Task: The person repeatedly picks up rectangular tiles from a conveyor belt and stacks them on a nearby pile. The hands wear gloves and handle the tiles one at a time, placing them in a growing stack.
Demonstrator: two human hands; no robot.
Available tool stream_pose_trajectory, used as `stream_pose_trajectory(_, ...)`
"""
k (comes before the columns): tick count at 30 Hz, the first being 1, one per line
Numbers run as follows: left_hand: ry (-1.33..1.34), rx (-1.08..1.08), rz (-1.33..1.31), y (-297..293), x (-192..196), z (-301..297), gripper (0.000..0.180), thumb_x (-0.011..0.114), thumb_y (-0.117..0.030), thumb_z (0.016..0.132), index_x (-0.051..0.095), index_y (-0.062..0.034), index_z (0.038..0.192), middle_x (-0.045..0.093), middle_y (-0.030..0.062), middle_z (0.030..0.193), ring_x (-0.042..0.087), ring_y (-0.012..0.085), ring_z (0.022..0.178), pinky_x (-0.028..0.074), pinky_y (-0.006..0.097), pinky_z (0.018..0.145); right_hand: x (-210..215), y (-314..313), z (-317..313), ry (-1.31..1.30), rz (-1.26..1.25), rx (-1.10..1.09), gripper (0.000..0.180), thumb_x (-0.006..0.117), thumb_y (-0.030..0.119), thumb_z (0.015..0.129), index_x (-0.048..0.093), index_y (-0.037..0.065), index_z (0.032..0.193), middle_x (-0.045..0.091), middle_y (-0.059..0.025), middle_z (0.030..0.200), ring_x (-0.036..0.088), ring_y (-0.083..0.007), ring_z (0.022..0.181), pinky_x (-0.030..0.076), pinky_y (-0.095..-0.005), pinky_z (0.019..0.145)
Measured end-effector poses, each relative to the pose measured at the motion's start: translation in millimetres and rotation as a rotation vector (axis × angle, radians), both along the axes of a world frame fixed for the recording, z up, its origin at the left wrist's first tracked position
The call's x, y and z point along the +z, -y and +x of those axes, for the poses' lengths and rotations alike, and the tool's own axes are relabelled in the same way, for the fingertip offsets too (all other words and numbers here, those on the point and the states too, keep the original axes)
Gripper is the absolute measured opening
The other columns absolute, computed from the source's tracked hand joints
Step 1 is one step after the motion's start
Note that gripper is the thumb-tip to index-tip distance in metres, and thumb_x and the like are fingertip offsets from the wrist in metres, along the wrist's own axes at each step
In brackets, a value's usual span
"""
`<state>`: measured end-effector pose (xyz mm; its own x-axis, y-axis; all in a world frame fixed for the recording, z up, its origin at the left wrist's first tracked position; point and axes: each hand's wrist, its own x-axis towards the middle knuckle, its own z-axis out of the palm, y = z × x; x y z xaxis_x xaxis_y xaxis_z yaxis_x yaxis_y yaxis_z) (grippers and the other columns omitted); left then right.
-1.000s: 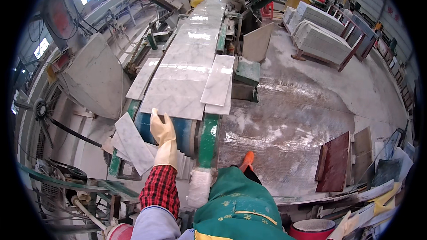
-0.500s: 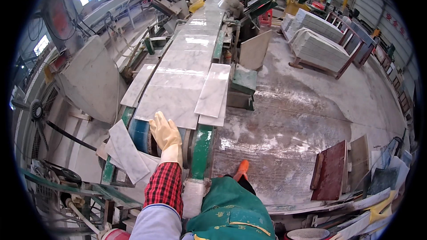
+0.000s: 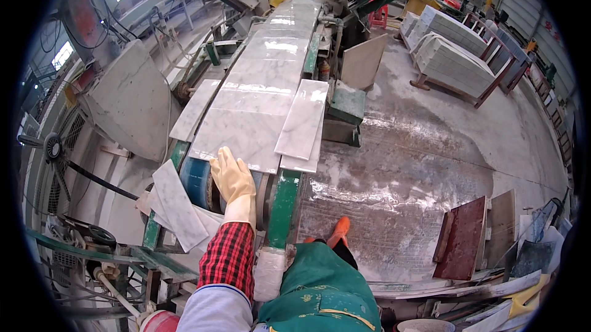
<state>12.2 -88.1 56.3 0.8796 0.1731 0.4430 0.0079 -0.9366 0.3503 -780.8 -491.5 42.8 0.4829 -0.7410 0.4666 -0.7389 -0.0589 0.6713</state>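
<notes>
Since 1 second ago, little has been changed: the gloved left hand [image 3: 233,179] is kept flat, fingers extended, on the near edge of the marble slab [image 3: 258,104]. Nothing is gripped. The slab's long axis runs straight away from this hand; the right hand is not seen.

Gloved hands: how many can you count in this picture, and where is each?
1. The left hand, in a cream glove, rests at the near edge of the marble slab on the conveyor. The other hand is not in view.

Floor [image 3: 431,166] rt open; lt blocked w/ machinery [image 3: 141,104].
</notes>
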Motion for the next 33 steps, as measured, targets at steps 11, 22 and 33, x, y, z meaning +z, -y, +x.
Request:
stream_pose_trajectory(11,0.004,-0.016,0.011,4,6,3,0.049,0.055,-0.019,0.096,0.046,-0.0003,0.140,0.048,0.0178,0.144,0.040,0.0437,0.135,0.031,0.047,0.115,-20,-4,-21,-0.060,0.010,0.000,0.044,0.046,0.013,0.103,0.045,0.000,0.145,0.049,-0.0299,0.142,0.052,-0.0439,0.127,0.045,-0.0527,0.103)
stream_pose_trajectory(22,-0.004,-0.013,0.017,6,5,7,0.048,0.054,-0.020,0.096,0.046,-0.0014,0.140,0.048,0.0181,0.145,0.039,0.0439,0.136,0.030,0.048,0.115,14,-40,48,0.219,0.120,-0.089,0.043,0.046,0.016,0.104,0.046,0.000,0.144,0.049,-0.0291,0.142,0.052,-0.0397,0.128,0.045,-0.0489,0.105)
stream_pose_trajectory(33,0.039,-0.015,0.036,4,0,14,0.048,0.054,-0.021,0.096,0.048,-0.0017,0.140,0.049,0.0181,0.144,0.042,0.0452,0.132,0.033,0.048,0.113,37,-65,89,0.393,0.188,-0.137,0.043,0.045,0.017,0.104,0.047,-0.001,0.143,0.049,-0.0281,0.142,0.053,-0.0374,0.128,0.045,-0.0469,0.105)
